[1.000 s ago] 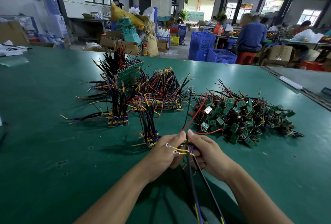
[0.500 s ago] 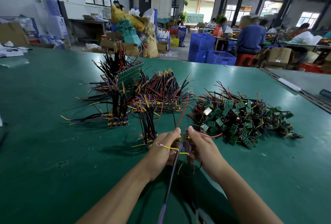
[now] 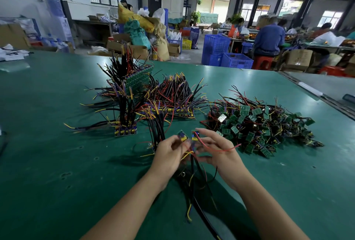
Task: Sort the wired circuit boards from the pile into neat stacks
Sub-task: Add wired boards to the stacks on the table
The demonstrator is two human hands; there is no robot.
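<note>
A loose pile of small green wired circuit boards (image 3: 257,124) lies on the green table (image 3: 48,163) to the right of my hands. Left of it stand sorted stacks: one (image 3: 125,130) with black wires upright, one (image 3: 174,105) further back, and a bundle (image 3: 157,126) just beyond my left hand. My left hand (image 3: 169,153) pinches one small board (image 3: 182,136). Right beside it, my right hand (image 3: 219,151) pinches a second board (image 3: 194,135) with a red wire trailing right. Their black and yellow wires hang down between my forearms.
A green panel of boards (image 3: 139,80) leans upright in the back stack. Blue crates (image 3: 226,55), cardboard boxes and sacks sit beyond the table's far edge. People sit at benches at the back right. White papers (image 3: 11,53) lie at the far left.
Both hands have lifted off the table and drawn slightly apart. The two boards now show above my fingertips, held side by side, and the red wire has swung out to the right.
</note>
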